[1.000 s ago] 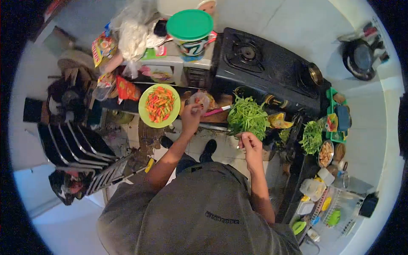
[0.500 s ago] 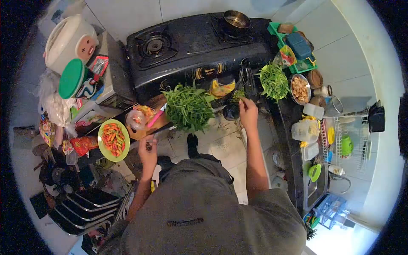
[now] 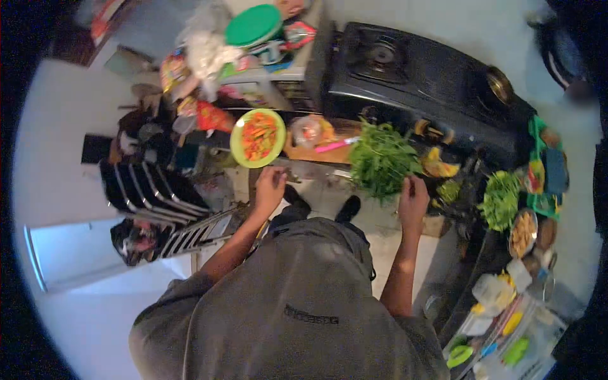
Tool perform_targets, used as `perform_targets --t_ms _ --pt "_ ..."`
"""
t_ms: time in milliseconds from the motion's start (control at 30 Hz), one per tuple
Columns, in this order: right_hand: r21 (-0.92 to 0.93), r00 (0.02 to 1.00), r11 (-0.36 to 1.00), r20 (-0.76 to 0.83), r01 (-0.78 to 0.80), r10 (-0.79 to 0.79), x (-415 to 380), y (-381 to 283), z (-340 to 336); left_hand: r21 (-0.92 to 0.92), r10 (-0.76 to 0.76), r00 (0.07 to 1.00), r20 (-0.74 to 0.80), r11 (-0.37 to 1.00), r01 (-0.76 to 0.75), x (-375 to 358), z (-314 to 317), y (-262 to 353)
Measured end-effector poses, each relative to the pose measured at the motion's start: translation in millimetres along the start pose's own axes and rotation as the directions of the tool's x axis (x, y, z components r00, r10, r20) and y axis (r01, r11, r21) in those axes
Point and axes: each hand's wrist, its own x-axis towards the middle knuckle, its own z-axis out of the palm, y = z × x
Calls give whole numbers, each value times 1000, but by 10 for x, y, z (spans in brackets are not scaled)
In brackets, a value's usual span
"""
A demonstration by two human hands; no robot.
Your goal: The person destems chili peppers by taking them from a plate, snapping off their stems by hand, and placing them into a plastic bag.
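Observation:
My left hand (image 3: 270, 189) is closed, its fingers curled just below the green plate (image 3: 235, 142) of red and orange chillies (image 3: 259, 136). What it holds, if anything, I cannot tell. Closed as well, with fingers bent together, my right hand (image 3: 413, 197) is at the lower right edge of a large heap of leafy greens (image 3: 383, 158). Left of the heap, a pink handle (image 3: 335, 145) lies on a wooden board (image 3: 304, 154). On the board's left end rests a clear plastic bag (image 3: 307, 131). A yellow packet (image 3: 438, 164) sits right of the greens, above a small green bunch (image 3: 448, 190) in a dark bag.
A black gas stove (image 3: 424, 82) stands behind the greens. More cut greens (image 3: 500, 199) and a bowl of brown pieces (image 3: 523, 234) are at the right. A green-lidded tub (image 3: 253, 26) stands at upper left; stacked black chairs (image 3: 149, 193) are on the left.
The view has swung left, so the counter appears farther right. My right hand has moved from the small green bunch to the large heap. Dark bits seen in my left hand earlier no longer show.

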Motion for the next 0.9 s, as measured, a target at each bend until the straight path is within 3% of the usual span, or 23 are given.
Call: perform_targets --t_ms 33,200,267,400,467,567,700,900 --pt "10 994 999 99 36 -37 -23 -123 72 25 -26 1000 -14 999 27 8 -23 -126" --pt "171 960 984 268 41 -87 -251 -607 450 86 -132 986 -105 986 141 188 -131 -592" --pt "165 930 986 360 20 -79 -335 -720 544 232 -113 979 -168 961 150 308 -171 -678" --pt "180 943 982 314 58 -113 -428 -899 648 299 -96 978 -183 943 148 526 -195 -1000" --pt "162 944 985 310 63 -111 -426 -977 676 450 -120 979 -164 874 182 590 -244 -1024" --pt "131 947 990 307 55 -94 -437 -1093 720 351 -243 964 -110 898 267 595 -109 -1378" --pt "152 958 987 273 43 -84 -431 -1291 830 408 -270 959 -84 869 280 603 -224 -1249" --pt "72 942 983 284 167 -180 -429 -1772 1036 253 -313 947 -68 913 320 631 -339 -1277"
